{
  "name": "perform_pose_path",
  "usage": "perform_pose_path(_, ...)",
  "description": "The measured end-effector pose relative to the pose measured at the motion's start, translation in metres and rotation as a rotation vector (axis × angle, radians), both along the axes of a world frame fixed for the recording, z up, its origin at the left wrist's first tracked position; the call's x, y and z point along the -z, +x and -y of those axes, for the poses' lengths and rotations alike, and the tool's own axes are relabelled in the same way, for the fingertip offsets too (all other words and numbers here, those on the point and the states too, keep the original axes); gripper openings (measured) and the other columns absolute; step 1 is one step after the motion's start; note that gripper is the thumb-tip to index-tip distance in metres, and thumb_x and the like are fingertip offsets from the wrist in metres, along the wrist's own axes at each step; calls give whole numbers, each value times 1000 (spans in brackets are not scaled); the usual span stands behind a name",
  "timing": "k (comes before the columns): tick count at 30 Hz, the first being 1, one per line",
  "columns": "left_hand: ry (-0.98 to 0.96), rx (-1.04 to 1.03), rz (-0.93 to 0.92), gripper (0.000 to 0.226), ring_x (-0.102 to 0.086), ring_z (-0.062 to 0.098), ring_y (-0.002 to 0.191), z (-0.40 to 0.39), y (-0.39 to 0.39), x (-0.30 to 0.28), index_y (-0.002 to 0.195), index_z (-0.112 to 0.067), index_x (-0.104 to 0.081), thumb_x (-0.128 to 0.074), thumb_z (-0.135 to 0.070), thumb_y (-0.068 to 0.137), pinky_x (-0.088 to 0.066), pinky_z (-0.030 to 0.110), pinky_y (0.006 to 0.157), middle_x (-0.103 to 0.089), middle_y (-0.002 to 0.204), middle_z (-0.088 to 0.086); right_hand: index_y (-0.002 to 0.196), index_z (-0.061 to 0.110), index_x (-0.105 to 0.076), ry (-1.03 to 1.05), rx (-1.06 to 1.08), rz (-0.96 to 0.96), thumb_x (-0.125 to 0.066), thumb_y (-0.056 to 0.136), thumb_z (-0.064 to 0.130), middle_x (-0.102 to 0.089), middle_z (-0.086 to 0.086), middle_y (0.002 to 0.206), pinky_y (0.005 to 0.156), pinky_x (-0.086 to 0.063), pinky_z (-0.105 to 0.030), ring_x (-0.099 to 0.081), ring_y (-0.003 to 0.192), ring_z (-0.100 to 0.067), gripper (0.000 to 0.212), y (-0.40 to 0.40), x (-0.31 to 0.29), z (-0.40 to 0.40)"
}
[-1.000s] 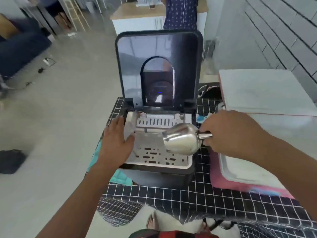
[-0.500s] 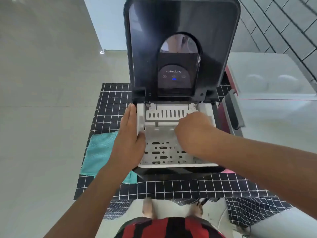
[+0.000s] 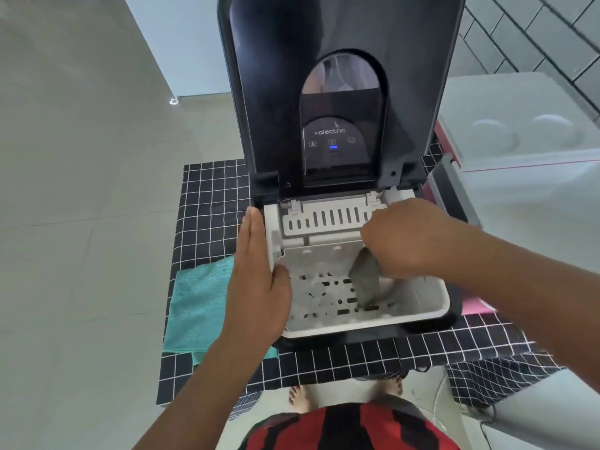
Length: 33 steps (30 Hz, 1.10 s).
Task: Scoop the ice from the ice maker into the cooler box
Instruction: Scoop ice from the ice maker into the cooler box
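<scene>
The black ice maker (image 3: 337, 102) stands with its lid raised, and its white slotted basket (image 3: 418, 311) lies open below. My left hand (image 3: 256, 280) lies flat along the basket's left rim, fingers straight, thumb hooked over the edge. My right hand (image 3: 409, 238) grips the metal scoop (image 3: 365, 277), whose bowl points down into the basket near its right side. A few small pieces of ice (image 3: 316, 292) lie on the basket floor. The pink cooler box (image 3: 506, 203) with its white lid open sits to the right of the ice maker.
A black-and-white grid cloth (image 3: 207, 203) covers the table. A teal towel (image 3: 198, 306) lies at the left under the ice maker's edge. A tiled wall (image 3: 532, 30) rises behind the cooler. My bare feet (image 3: 298, 399) and pale floor show below the table's front edge.
My right hand has carried the scoop from above the basket's right rim down into the basket. My left hand has straightened along the left rim. The view has tilted downward.
</scene>
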<state>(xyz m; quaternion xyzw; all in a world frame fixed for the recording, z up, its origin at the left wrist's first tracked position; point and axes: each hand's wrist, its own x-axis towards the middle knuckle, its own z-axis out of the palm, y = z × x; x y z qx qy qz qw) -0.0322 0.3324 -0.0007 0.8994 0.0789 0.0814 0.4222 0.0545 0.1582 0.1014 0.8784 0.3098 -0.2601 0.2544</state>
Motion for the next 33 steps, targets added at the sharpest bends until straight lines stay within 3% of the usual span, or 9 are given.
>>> perform_pose_path(6,-19,-6,-3,78,-1,-10,143,0,-1,1,154,-36,-1,-43,-9,94,-7,17,111,-3,159,-25,64,15,-60,-90,122,-276,-65,86,32,-65,5,57,51,-44,-24,-59,49,-10,29,20,9,-5)
perform_pose_path(9,-9,-17,-6,76,-4,-6,145,0,0,1,154,-35,-3,-43,-10,94,-10,20,113,-6,160,-22,67,16,-63,-102,106,-263,-66,85,33,-71,2,67,54,-46,-25,-61,56,-14,25,24,12,-11)
perform_pose_path(13,-24,-18,-7,77,-5,-5,145,1,0,1,154,-35,-3,-43,-9,94,-10,21,113,-6,160,-23,67,16,-60,-103,170,-240,-68,84,34,-64,6,53,46,-41,-23,-57,46,-10,26,26,0,-6)
perform_pose_path(16,-24,-17,-3,78,-7,-3,145,1,0,1,154,-36,-5,-43,-8,93,-13,24,113,-9,160,-21,64,19,-44,-127,36,-73,-63,86,26,-48,6,62,45,-33,-28,-45,53,-13,30,10,4,-16)
perform_pose_path(21,-30,-16,-3,78,-6,-4,145,0,0,1,155,-34,-6,-44,-7,92,-12,23,113,-10,161,-19,63,18,-40,9,-130,76,-48,83,4,-43,5,67,46,-28,-26,-38,56,-14,26,-1,-2,-34)
perform_pose_path(24,-33,-18,-4,78,-5,-6,145,1,0,0,155,-34,-5,-44,-7,93,-10,20,111,-9,161,-20,63,18,-38,-40,-166,142,-47,88,6,-42,6,66,45,-27,-26,-37,55,-13,29,-3,-17,-17)
perform_pose_path(28,-36,-29,-6,79,-6,-5,145,1,0,-1,154,-34,-6,-45,-7,92,-11,20,111,-10,160,-20,61,17,-44,-114,-205,99,-53,88,10,-42,5,61,44,-25,-26,-39,52,-13,29,-27,-17,-8)
perform_pose_path(33,-29,-26,-11,79,0,-15,141,2,-1,-1,155,-34,-5,-44,-6,92,-5,8,106,-7,160,-22,61,17,-46,-158,-230,45,-53,83,3,-43,5,63,46,-32,-25,-41,53,-13,27,-28,1,-17)
